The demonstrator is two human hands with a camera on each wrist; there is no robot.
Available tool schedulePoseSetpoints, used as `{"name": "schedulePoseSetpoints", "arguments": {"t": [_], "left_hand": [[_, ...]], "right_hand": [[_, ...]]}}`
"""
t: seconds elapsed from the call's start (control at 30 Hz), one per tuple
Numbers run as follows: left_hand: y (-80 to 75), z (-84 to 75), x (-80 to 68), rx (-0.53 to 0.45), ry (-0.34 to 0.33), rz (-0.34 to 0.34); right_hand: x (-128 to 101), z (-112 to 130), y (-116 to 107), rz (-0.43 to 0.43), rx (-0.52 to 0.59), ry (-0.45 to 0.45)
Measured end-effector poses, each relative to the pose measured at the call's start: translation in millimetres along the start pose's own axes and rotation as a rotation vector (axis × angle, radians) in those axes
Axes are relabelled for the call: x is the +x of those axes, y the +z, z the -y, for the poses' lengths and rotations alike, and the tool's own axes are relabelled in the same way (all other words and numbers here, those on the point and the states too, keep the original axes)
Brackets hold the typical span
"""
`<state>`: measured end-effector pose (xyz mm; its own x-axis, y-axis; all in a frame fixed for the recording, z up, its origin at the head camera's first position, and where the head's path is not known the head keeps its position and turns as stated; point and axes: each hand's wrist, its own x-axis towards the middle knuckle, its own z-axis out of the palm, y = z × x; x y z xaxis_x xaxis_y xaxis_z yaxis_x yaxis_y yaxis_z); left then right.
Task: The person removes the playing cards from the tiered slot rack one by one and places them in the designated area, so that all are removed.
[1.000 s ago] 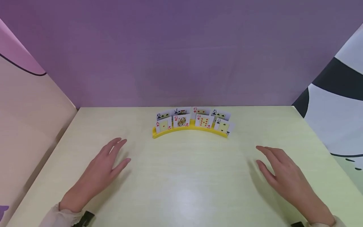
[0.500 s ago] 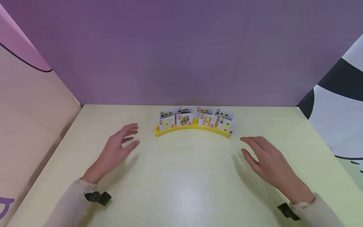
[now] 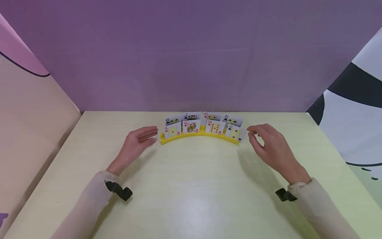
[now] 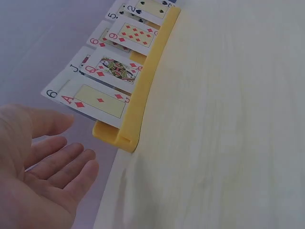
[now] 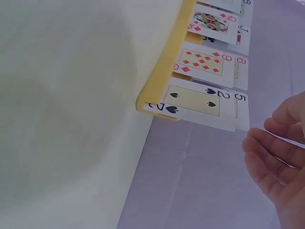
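Observation:
A curved yellow card holder [image 3: 199, 136] stands near the far edge of the table with two rows of playing cards [image 3: 206, 125] upright in it. My left hand [image 3: 139, 140] hovers just left of its left end, fingers straight and apart, holding nothing. In the left wrist view the left hand [image 4: 45, 176] sits palm up beside the holder [image 4: 138, 102] and the ace of diamonds [image 4: 97, 99]. My right hand [image 3: 265, 141] is at the right end, fingers loosely bent, close to the two of spades [image 3: 235, 132]. The right hand [image 5: 279, 157] in its wrist view is a little apart from the two of spades [image 5: 195, 99].
The pale yellow-green table [image 3: 191, 192] spreads toward me from the holder. A purple backdrop [image 3: 185, 53] rises behind the far edge, a beige panel [image 3: 27, 116] closes the left side, and a white and black cloth [image 3: 355, 109] hangs on the right.
Both hands have moved forward and inward across the table, from the near middle to the two ends of the card holder. The cards and holder have not moved.

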<state>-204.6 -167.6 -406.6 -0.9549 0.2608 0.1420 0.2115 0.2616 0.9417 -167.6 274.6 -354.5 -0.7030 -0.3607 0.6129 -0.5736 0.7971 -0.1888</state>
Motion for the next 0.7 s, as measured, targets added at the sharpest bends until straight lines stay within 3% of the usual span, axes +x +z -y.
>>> {"name": "schedulePoseSetpoints", "arguments": {"t": [0.23,0.37,0.57,0.7], "left_hand": [[7.1,4.0,16.8,-0.16,-0.115,-0.024],[10.5,5.3,20.3,-0.175,-0.151,-0.033],[20.4,14.4,22.5,-0.222,-0.201,0.006],[26.3,18.9,23.5,-0.247,-0.198,-0.004]], "right_hand": [[14,-5,8,-0.01,0.039,0.049],[17,-7,12,0.008,0.042,0.086],[11,-12,15,0.029,0.038,0.124],[9,-18,20,0.021,0.079,0.143]]}}
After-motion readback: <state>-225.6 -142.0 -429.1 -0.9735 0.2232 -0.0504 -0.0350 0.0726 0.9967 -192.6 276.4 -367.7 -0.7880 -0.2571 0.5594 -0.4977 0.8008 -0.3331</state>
